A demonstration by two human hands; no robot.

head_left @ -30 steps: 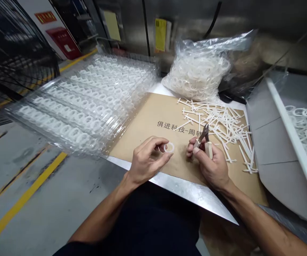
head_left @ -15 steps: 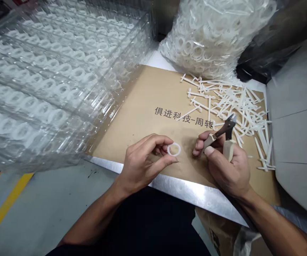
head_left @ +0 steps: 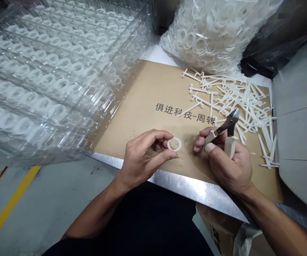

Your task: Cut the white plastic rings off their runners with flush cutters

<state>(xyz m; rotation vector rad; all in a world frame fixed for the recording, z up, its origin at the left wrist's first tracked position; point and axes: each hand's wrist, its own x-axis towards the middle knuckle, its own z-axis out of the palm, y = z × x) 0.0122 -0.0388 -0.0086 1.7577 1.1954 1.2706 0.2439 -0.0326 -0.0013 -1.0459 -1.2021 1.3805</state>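
Between the thumb and fingers of my left hand (head_left: 145, 156) is a small white plastic ring (head_left: 179, 145), held over the brown cardboard sheet (head_left: 132, 103). My right hand (head_left: 230, 163) is wrapped round a pair of cutting pliers (head_left: 226, 126) with pale handles, the dark jaws pointing up and away. The ring and the pliers are apart. Behind the pliers lies a heap of white plastic sprue pieces (head_left: 238, 97), some with short crossbars.
Stacked clear plastic trays (head_left: 62, 81) at left hold rows of white rings. A clear bag (head_left: 206, 39) full of rings stands at the back. A grey panel (head_left: 302, 124) borders the right side. The metal table edge (head_left: 180, 179) runs along the front.
The camera view has shifted slightly. Both hands keep the same grip on the ring and the pliers, with hardly any movement between them.
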